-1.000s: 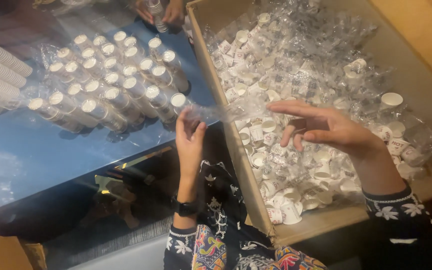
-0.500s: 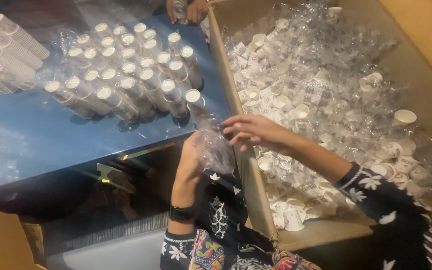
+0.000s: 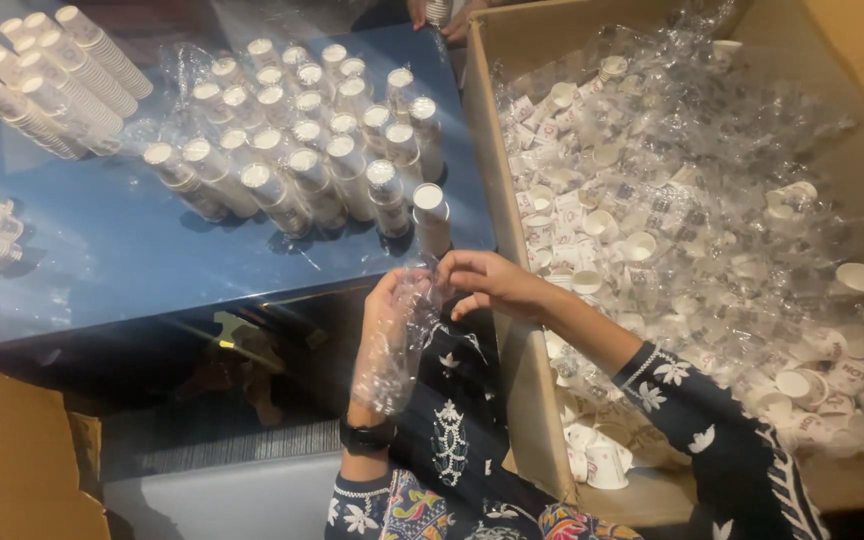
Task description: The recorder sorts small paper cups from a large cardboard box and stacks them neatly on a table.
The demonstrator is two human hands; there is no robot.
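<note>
Now both hands, left hand (image 3: 389, 305) and right hand (image 3: 482, 280), pinch a clear plastic sleeve (image 3: 392, 350) hanging lengthwise downward.

Both hands raised together, left hand (image 3: 389, 305) curled, right hand (image 3: 487, 280) pinching beside it

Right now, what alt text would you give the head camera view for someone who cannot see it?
A person's left hand and right hand together hold a clear plastic sleeve at the edge of a blue table bearing rows of stacked paper cups. Beside it, a large cardboard box holds loose paper cups and crumpled plastic wrap.
</note>
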